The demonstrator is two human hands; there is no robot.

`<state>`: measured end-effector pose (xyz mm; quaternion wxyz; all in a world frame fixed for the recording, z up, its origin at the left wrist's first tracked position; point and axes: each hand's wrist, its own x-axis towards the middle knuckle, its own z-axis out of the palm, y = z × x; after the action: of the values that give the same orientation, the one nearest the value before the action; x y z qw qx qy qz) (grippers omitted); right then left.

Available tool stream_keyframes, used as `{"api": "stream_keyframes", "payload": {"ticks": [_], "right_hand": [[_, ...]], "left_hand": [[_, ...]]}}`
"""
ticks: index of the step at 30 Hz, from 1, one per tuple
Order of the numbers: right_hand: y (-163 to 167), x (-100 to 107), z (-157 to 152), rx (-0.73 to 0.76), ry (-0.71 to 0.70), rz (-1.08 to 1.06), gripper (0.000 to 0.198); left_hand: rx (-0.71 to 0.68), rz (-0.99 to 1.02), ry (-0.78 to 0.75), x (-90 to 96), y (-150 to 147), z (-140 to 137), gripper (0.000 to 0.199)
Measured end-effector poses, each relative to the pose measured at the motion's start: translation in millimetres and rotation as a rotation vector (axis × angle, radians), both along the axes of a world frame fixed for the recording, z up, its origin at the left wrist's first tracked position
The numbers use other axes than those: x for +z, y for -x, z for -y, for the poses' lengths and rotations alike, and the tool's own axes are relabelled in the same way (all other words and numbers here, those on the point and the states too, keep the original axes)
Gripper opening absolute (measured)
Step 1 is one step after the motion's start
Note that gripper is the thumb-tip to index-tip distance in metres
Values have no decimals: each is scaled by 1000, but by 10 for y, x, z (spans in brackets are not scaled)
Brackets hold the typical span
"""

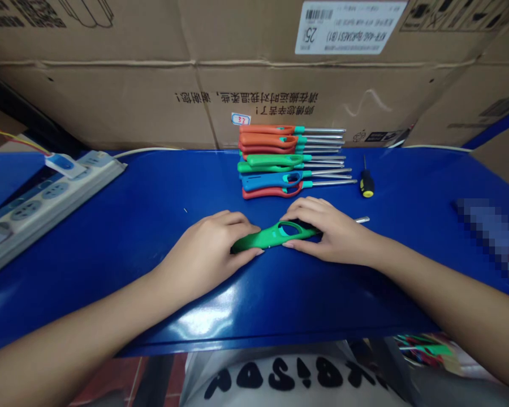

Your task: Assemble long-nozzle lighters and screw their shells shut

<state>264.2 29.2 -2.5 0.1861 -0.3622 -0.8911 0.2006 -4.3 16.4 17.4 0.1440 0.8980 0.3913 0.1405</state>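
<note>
A green long-nosed gas lighter (270,236) lies across the space between my hands, just above or on the blue table. My left hand (214,243) is closed on its handle end at the left. Around the end near the trigger loop, my right hand (318,229) grips it with thumb and fingers. The metal tip of the lighter sticks out past my right wrist. Beyond my hands lies a stacked row of similar lighters (269,161) in orange, green, blue and red, their metal tubes pointing right.
A small black-and-yellow screwdriver (367,185) lies right of the row. At the left is a white power strip (59,192) with a plug in it. A cardboard box (144,107) stands along the back of the blue table (144,181). More lighters (432,350) show below the front edge.
</note>
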Motion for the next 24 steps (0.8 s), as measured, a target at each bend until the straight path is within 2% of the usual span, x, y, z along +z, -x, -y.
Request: {"api": "stream_keyframes", "payload": {"ticks": [6,12,18,24], "right_hand": [[7,-12,3,-13,-45,10,33],[-29,39,21,48,-261,137,34],[-112,93,-5,123,-433,100,22],[-111,155,36,106,-564,84,17]], "left_hand": [[2,-44,-56,-14,-17,27,24],[-43,-208,-244,-16,-63,67,24],[-68,-21,-244,-44,-16,6,28],[-108,86,-355,-41,-1,10,26]]}}
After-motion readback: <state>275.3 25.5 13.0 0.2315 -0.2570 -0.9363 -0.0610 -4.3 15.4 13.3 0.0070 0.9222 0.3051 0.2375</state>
